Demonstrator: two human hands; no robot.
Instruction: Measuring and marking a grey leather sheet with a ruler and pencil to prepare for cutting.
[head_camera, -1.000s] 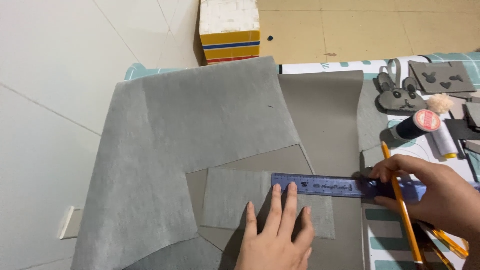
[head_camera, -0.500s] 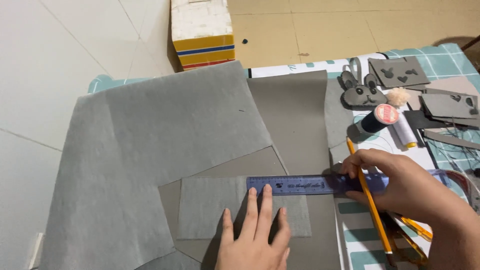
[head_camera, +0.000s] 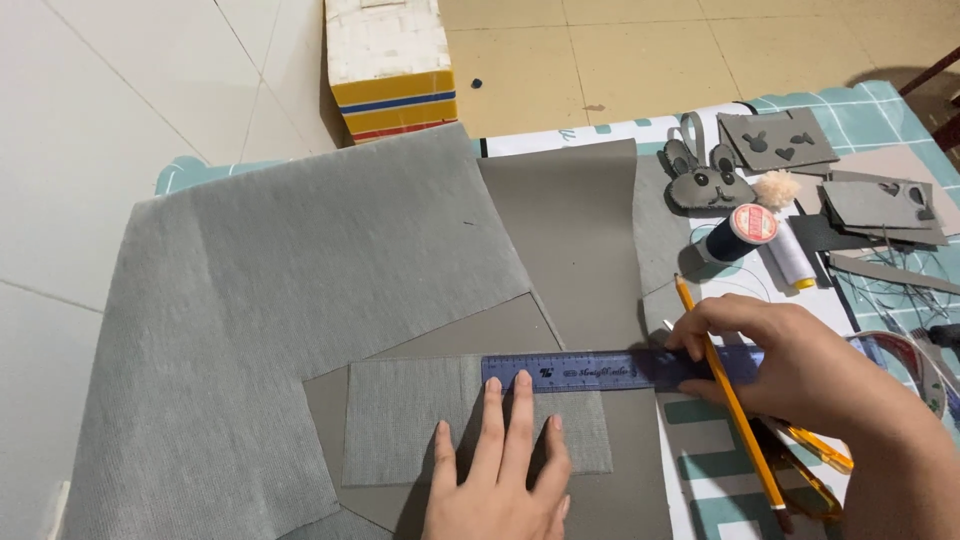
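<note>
My left hand (head_camera: 498, 470) lies flat, fingers spread, on a small grey fabric rectangle (head_camera: 410, 420), its fingertips touching the blue ruler (head_camera: 580, 371). The ruler runs along the rectangle's top edge. My right hand (head_camera: 790, 365) presses the ruler's right end and holds a yellow pencil (head_camera: 730, 400) pointing up and away. Under both lies a darker grey sheet (head_camera: 570, 230), and a large grey fabric sheet (head_camera: 280, 300) covers the left.
At the right lie a grey bunny-shaped felt piece (head_camera: 706, 182), cut felt cards (head_camera: 778, 140), a dark thread spool with a red cap (head_camera: 738, 232), a white spool (head_camera: 790, 256) and a cream pom-pom (head_camera: 775, 187). A white box with yellow, blue and red stripes (head_camera: 392, 70) stands on the tiled floor.
The view has shifted a little; the ruler and both hands stay in place on the fabric rectangle.
</note>
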